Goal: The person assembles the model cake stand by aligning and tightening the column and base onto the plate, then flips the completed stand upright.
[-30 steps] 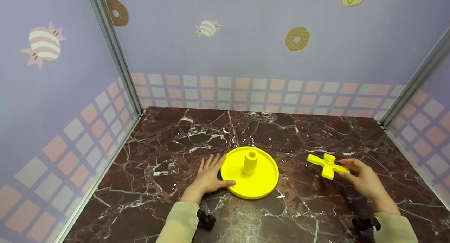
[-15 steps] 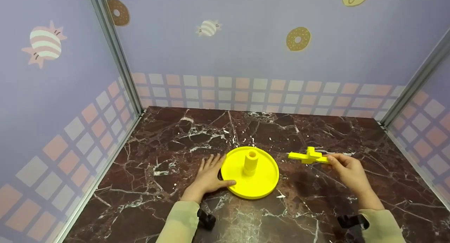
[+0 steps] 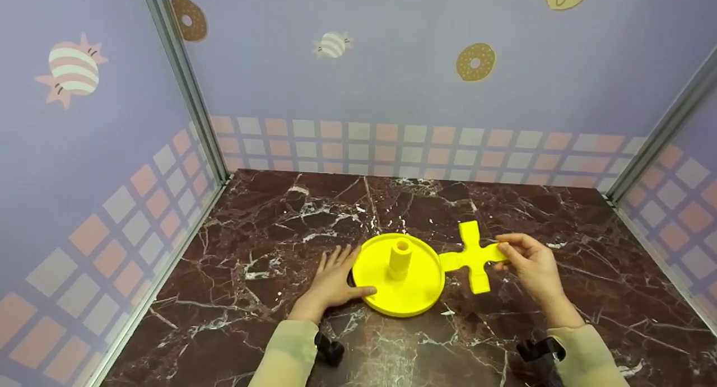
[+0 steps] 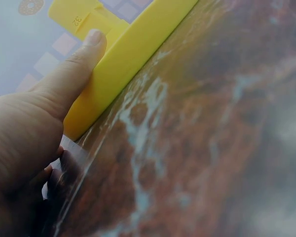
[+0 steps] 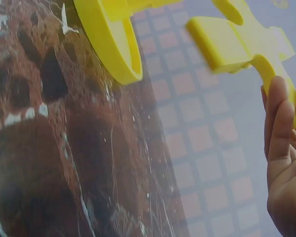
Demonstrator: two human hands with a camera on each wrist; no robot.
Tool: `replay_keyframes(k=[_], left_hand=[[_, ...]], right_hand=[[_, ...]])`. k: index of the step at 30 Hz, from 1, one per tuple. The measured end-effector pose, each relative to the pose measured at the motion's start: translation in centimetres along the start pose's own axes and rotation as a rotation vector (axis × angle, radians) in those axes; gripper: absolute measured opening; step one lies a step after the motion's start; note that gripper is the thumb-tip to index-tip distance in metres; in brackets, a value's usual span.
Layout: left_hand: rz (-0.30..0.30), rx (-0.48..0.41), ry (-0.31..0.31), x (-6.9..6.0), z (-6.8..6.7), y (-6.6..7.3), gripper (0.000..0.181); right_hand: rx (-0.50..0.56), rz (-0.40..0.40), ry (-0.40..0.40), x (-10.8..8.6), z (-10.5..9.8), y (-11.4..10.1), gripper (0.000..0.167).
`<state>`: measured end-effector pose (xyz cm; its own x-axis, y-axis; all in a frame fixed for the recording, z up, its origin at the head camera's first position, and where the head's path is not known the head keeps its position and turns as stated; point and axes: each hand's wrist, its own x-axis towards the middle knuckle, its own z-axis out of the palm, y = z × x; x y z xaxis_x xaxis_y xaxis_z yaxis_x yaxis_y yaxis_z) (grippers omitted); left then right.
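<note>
A round yellow tray with a raised rim lies on the table, and a hollow upright post stands at its middle. My left hand rests at the tray's left edge, its thumb over the rim and its other fingers straight and spread beside it. My right hand pinches one arm of a yellow cross-shaped piece between thumb and fingers. In the right wrist view, the cross piece is off the table, apart from the tray.
A dark marbled table carries these things. Patterned panels with a tile band stand at the back, left and right, joined by metal corner posts. Small white specks dot the tabletop behind the tray.
My right hand has carried the cross piece leftward toward the tray and turned it, so its flat face now shows in the head view. My left hand and the tray have stayed put.
</note>
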<state>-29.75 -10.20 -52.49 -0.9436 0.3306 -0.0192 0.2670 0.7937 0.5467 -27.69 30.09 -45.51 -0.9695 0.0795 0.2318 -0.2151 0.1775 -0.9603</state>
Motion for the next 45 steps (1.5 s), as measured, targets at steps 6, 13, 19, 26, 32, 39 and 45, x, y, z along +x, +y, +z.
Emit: replay_keyframes(k=[6,13,19,26,32,39,45], left_hand=[[-0.001,-0.006,0.003,0.0,0.0,0.0,0.11],[0.007,0.0,0.008,0.0,0.0,-0.1,0.11],[0.012,0.004,0.013,0.0,0.1,-0.1,0.111],[0.018,0.007,0.02,0.1,0.2,-0.2,0.111],[0.009,0.013,0.013,0.1,0.2,-0.2,0.111],[0.0,-0.005,0.006,0.0,0.0,-0.1,0.111],[0.004,0.003,0.007,0.0,0.1,0.0,0.111]], right_hand=[[0.074,-0.023,-0.037,0.3,1.6,-0.8,0.031],[0.187,0.049,-0.034,0.9,4.1,-2.2,0.021],[0.249,0.099,-0.024,1.3,6.7,-3.4,0.018],[0.269,0.141,-0.04,1.6,9.1,-3.5,0.02],[0.276,0.191,-0.074,1.7,10.2,-3.1,0.026],[0.301,0.268,-0.108,2.1,11.2,-2.6,0.03],[0.287,0.313,-0.115,2.4,11.8,-2.2,0.032]])
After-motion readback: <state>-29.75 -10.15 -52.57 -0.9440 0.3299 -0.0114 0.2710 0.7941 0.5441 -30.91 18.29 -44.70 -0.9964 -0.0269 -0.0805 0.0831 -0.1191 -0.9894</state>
